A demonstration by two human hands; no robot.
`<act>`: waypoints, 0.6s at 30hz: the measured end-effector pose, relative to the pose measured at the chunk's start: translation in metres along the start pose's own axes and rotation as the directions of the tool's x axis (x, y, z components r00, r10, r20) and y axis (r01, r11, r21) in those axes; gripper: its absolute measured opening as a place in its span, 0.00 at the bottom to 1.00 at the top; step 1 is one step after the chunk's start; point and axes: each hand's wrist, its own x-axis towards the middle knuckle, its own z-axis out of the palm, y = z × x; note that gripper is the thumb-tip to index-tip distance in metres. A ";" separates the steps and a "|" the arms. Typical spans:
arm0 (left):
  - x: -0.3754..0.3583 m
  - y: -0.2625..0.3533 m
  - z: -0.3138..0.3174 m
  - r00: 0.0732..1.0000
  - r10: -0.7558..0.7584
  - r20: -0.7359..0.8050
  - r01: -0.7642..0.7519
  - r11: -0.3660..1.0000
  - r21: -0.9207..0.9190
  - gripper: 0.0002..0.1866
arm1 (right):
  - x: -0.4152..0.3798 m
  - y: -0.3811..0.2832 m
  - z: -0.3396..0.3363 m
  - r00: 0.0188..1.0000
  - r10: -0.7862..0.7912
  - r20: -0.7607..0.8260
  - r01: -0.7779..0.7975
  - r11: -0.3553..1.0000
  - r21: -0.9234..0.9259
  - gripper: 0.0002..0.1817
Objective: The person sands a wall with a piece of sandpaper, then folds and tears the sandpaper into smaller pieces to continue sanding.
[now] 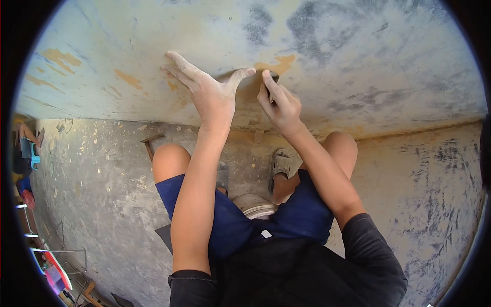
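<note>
My left hand (212, 94) rests against the pale wall (153, 30), dusty, its fingers spread and thumb pointing right; it holds nothing. Just to its right, my right hand (281, 105) is closed around a small dark object (274, 77), pressed to or very near the wall. Most of that object is hidden by the fingers, so its kind does not show. Around both hands the wall has tan patches (282, 64) and grey-black smudges (317, 30).
Between my legs is a round pale bucket (254, 205). A hammer-like tool (149, 145) is by the wall's foot, left of my knee. A second wall (424, 194) lies to the right. Far left, another person's legs (29, 135) show near a blue stool (35, 157).
</note>
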 end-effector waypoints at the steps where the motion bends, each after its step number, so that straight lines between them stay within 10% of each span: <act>1: -0.001 0.001 -0.001 1.000 0.003 -0.003 -0.003 1.000 -0.001 0.85 | 0.000 -0.004 -0.001 0.999 0.026 0.027 -0.026 1.000 -0.002 0.30; 6: -0.001 0.000 0.001 0.999 0.031 -0.013 -0.030 0.999 0.037 0.84 | 0.058 -0.006 -0.014 0.950 0.084 -0.301 -0.116 0.989 -0.088 0.30; 8: -0.003 0.001 0.000 1.000 0.015 0.002 -0.015 1.000 0.017 0.83 | 0.017 0.006 0.000 0.952 0.055 -0.300 -0.062 0.998 -0.015 0.30; 10: 0.000 0.002 -0.001 1.000 0.005 -0.004 -0.005 1.000 -0.001 0.83 | -0.031 0.008 0.013 0.992 0.015 0.122 -0.013 1.000 -0.015 0.29; 14: 0.002 0.003 -0.001 1.000 0.003 -0.008 -0.003 1.000 0.013 0.84 | 0.015 -0.007 0.005 0.998 0.033 0.053 -0.033 0.999 -0.005 0.29; 16: -0.001 0.000 -0.002 1.000 -0.003 0.000 0.003 0.999 0.035 0.84 | 0.058 -0.006 -0.013 0.932 0.100 -0.347 -0.122 0.992 -0.043 0.31; 18: -0.001 0.000 0.001 1.000 0.003 0.002 -0.003 1.000 0.028 0.83 | 0.024 -0.003 -0.012 0.974 0.073 -0.214 -0.095 0.991 -0.092 0.30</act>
